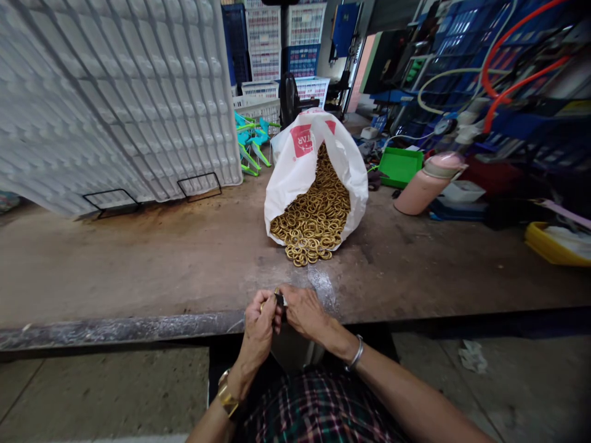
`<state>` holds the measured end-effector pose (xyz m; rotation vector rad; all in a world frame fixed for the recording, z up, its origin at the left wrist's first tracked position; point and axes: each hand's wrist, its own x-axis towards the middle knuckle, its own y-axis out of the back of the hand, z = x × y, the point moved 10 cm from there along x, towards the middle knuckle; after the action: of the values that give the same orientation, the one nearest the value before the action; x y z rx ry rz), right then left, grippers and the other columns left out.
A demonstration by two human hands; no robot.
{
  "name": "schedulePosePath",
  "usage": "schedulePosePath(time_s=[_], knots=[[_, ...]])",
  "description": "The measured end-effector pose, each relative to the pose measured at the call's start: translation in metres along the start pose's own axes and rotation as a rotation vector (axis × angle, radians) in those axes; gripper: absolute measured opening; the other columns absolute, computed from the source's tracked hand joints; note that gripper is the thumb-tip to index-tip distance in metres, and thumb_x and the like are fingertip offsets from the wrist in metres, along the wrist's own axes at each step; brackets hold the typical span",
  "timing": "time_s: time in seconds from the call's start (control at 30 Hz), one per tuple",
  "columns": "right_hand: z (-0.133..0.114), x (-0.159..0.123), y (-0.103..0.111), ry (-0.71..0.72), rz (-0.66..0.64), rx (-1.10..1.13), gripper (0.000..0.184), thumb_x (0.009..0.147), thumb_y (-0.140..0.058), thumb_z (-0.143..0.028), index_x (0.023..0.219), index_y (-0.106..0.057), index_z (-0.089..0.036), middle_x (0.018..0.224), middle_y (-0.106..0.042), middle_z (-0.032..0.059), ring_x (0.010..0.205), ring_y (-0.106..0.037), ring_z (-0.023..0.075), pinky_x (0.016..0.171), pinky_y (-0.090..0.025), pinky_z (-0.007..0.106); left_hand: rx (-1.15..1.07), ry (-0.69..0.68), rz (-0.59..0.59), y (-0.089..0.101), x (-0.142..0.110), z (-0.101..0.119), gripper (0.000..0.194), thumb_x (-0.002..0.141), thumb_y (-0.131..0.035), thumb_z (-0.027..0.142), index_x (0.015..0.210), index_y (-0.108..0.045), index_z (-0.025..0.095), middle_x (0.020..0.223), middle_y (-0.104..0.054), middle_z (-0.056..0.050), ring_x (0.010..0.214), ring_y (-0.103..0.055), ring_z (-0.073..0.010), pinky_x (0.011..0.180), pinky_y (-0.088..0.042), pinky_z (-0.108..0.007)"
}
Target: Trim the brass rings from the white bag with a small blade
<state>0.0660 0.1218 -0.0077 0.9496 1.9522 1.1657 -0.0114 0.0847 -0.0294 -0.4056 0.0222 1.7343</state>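
Rings (318,215) in the bag (356,166) — trays (175,92) left of it, bottle (421,187) right.

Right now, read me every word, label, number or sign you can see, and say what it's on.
"TAR": on the red patch of the white plastic bag; the neighbouring lettering is unclear.
Round, pale-faced dial gauge: any markings are too small and blurred.
Nothing else reads clearly.

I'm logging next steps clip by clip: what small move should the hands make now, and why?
Probably turn the small dark piece slightly between the left hand and right hand, rather than reach for the gold rings: both hands close around that piece and hide much of it, while the rings at the mouth of the white bag lie apart from them.
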Motion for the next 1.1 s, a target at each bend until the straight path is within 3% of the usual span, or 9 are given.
schedulePosePath(time_s=[0.27,0.43,0.67,1.1], knots=[[-0.002,0.004,0.002,-0.038,0.000,-0.054,0.023,0.082,-0.040,-0.015,0.101,-0.052,-0.013,0.084,-0.067,0.0130,0.078,-0.063,0.0214,0.064,-0.037,0.027,-0.032,0.004,-0.005,0.001,0.000,0.000,0.032,0.076,-0.055,0.048,0.073,-0.045,0.018,0.056,-0.047,0.006,0.043,-0.039,-0.0049,0.040,-0.031,-0.015],[0.028,0.018,0.020,-0.176,0.044,-0.106,0.028,0.080,-0.036,-0.007,0.102,-0.053,-0.010,0.083,-0.066,0.0150,0.074,-0.062,0.0203,0.061,-0.036,0.026,-0.048,0.004,-0.111,-0.008,-0.012,0.004,0.029,0.079,-0.054,0.045,0.072,-0.045,0.018,0.057,-0.046,0.005,0.044,-0.041,-0.0057,0.040,-0.033,-0.017],[0.000,0.005,0.005,0.117,0.015,0.039,0.024,0.077,-0.039,-0.011,0.096,-0.053,-0.016,0.075,-0.064,0.0051,0.068,-0.058,0.0150,0.057,-0.030,0.024,-0.190,0.033,-0.130,-0.010,-0.012,0.002,0.029,0.076,-0.058,0.045,0.073,-0.046,0.018,0.060,-0.046,0.005,0.046,-0.039,-0.0054,0.042,-0.032,-0.017],[-0.010,-0.002,0.002,0.100,-0.054,0.000,0.024,0.081,-0.038,-0.016,0.099,-0.054,-0.016,0.083,-0.067,0.0088,0.072,-0.061,0.0172,0.057,-0.030,0.024,-0.092,0.021,-0.105,-0.005,-0.010,-0.001,0.030,0.078,-0.055,0.047,0.072,-0.046,0.018,0.057,-0.046,0.005,0.045,-0.039,-0.0059,0.043,-0.033,-0.018]])
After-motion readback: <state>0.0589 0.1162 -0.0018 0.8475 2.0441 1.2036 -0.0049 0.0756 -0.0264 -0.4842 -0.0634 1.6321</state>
